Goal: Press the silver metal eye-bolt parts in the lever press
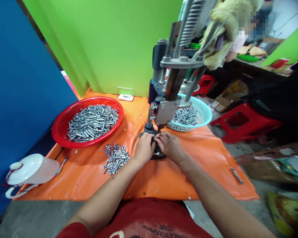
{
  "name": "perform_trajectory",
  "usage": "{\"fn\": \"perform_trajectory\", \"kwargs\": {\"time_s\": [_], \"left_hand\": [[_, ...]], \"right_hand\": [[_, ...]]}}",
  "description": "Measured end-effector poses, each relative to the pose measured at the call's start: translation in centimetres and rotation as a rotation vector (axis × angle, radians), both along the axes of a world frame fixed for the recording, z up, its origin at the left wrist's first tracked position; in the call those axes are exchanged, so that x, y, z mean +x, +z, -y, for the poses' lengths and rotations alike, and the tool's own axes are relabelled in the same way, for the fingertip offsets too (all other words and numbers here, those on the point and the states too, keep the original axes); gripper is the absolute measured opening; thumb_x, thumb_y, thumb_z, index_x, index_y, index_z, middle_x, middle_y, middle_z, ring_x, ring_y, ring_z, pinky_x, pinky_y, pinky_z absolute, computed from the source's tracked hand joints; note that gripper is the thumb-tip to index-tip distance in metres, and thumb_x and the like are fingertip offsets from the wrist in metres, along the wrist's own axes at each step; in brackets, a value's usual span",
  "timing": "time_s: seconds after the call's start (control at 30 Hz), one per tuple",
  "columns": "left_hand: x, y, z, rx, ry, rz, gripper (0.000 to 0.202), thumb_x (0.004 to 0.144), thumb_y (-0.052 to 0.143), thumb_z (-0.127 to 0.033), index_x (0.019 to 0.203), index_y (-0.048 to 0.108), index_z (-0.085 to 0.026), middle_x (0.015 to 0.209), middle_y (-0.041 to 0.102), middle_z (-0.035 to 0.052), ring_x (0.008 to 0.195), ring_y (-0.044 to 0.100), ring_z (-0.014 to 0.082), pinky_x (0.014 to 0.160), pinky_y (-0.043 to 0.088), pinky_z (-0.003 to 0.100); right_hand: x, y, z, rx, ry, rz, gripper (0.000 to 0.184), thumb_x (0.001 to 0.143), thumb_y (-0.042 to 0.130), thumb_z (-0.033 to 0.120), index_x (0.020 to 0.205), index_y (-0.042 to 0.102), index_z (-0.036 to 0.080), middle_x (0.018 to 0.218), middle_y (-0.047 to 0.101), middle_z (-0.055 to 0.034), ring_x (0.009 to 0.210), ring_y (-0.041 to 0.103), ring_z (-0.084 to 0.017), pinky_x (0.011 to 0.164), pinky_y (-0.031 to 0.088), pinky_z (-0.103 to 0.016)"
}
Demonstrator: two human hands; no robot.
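Note:
My left hand (145,146) and my right hand (170,146) meet at the base of a bench press (161,154), right under its upright tooling. The fingers of both hands are curled in and pinched close together. Between the fingertips a small piece shows only as a sliver, mostly hidden, so I cannot make out its kind. Left of my left hand lies a loose pile of small silvery metal bolt-like parts (116,159), some with ring-shaped ends. The press's metal plate (167,112) and spring (190,23) rise above my hands.
A red basin (55,135) of similar parts stands at left, and a light-blue basket (205,110) holds more behind the press. A lidded white mug (31,168) sits at the left edge. A wrench (236,176) lies right on the orange tablecloth (208,158). Red stools (245,122) stand beyond.

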State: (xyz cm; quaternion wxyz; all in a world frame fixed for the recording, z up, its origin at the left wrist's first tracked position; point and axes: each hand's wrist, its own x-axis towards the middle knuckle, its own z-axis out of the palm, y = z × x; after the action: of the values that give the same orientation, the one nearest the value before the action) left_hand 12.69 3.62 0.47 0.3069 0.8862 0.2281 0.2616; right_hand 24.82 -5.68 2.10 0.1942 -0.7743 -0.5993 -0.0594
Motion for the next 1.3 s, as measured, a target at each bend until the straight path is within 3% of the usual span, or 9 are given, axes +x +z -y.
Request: {"fn": "perform_trajectory", "kwargs": {"time_s": [0.13,0.27,0.37,0.47,0.63,0.93,1.03,1.2,1.3], "left_hand": [[0.2,0.1,0.2,0.027,0.014,-0.041,0.02,0.081,0.052,-0.013,0.1,0.055,-0.018,0.101,0.057,0.0087,0.096,0.055,0.0218,0.084,0.047,0.035],[0.5,-0.5,0.1,0.036,0.008,-0.025,0.02,0.081,0.051,-0.014,0.1,0.053,-0.019,0.097,0.057,0.0074,0.092,0.055,0.0208,0.082,0.047,0.034],[0.7,-1.0,0.2,0.031,0.024,-0.002,0.019,0.081,0.051,-0.013,0.099,0.053,-0.019,0.097,0.056,0.0069,0.092,0.055,0.0204,0.081,0.047,0.034],[0.7,-1.2,0.3,0.036,0.039,0.022,0.02,0.081,0.051,-0.012,0.099,0.052,-0.019,0.097,0.056,0.0076,0.093,0.055,0.0215,0.082,0.047,0.035],[0.6,-0.9,0.5,0.044,0.043,0.003,0.019,0.081,0.051,-0.014,0.099,0.052,-0.019,0.098,0.056,0.0074,0.093,0.056,0.0209,0.081,0.048,0.034],[0.4,-0.1,0.5,0.032,0.031,-0.051,0.019,0.081,0.05,-0.014,0.1,0.052,-0.019,0.099,0.057,0.0077,0.093,0.056,0.0208,0.081,0.048,0.034],[0.5,-0.2,0.5,0.015,0.035,-0.037,0.02,0.08,0.05,-0.013,0.099,0.052,-0.019,0.098,0.056,0.0078,0.092,0.055,0.0209,0.08,0.047,0.034],[0.7,-1.3,0.6,-0.048,0.056,0.097,0.023,0.077,0.053,-0.011,0.098,0.053,-0.019,0.097,0.056,0.0062,0.092,0.055,0.0198,0.082,0.046,0.034],[1.0,-2.1,0.7,-0.103,0.078,0.2,0.03,0.073,0.058,-0.011,0.102,0.055,-0.02,0.1,0.058,0.0061,0.096,0.054,0.0204,0.086,0.045,0.035]], "right_hand": [[2.5,1.9,3.4,-0.14,-0.047,-0.23,0.033,0.089,0.048,0.044,0.104,0.06,0.018,0.094,0.064,-0.0057,0.076,0.059,-0.014,0.065,0.04,-0.023],[4.7,2.9,11.2,-0.452,-0.165,-0.296,0.035,0.076,0.06,0.052,0.091,0.064,0.02,0.086,0.064,-0.0044,0.072,0.059,-0.015,0.058,0.038,-0.022],[4.1,1.5,16.4,-0.558,-0.247,-0.334,0.051,0.063,0.072,0.05,0.104,0.062,0.021,0.097,0.062,-0.0067,0.075,0.061,-0.019,0.057,0.039,-0.024],[2.7,-1.0,18.5,-0.495,-0.305,-0.397,0.051,0.068,0.07,0.044,0.111,0.057,0.021,0.101,0.059,-0.0075,0.076,0.061,-0.017,0.064,0.044,-0.026],[2.7,-3.6,15.7,-0.315,-0.303,-0.399,0.023,0.085,0.053,0.036,0.096,0.061,0.018,0.094,0.058,-0.0061,0.085,0.059,-0.016,0.076,0.045,-0.027],[5.4,-3.4,10.5,-0.205,-0.296,-0.345,0.022,0.081,0.056,0.039,0.088,0.067,0.021,0.09,0.057,-0.0038,0.074,0.057,-0.012,0.066,0.042,-0.024],[5.6,-2.6,10.2,-0.111,-0.292,-0.557,0.027,0.076,0.06,0.043,0.085,0.067,0.019,0.085,0.058,-0.0043,0.07,0.055,-0.012,0.066,0.044,-0.025],[4.0,0.0,8.4,0.127,-0.294,-1.188,0.043,0.062,0.073,0.047,0.09,0.056,0.018,0.078,0.058,-0.0012,0.067,0.056,-0.011,0.058,0.045,-0.023],[2.7,1.1,6.1,0.211,-0.251,-1.327,0.048,0.055,0.079,0.044,0.087,0.055,0.017,0.077,0.057,0.0,0.065,0.054,-0.009,0.058,0.044,-0.021]]}}
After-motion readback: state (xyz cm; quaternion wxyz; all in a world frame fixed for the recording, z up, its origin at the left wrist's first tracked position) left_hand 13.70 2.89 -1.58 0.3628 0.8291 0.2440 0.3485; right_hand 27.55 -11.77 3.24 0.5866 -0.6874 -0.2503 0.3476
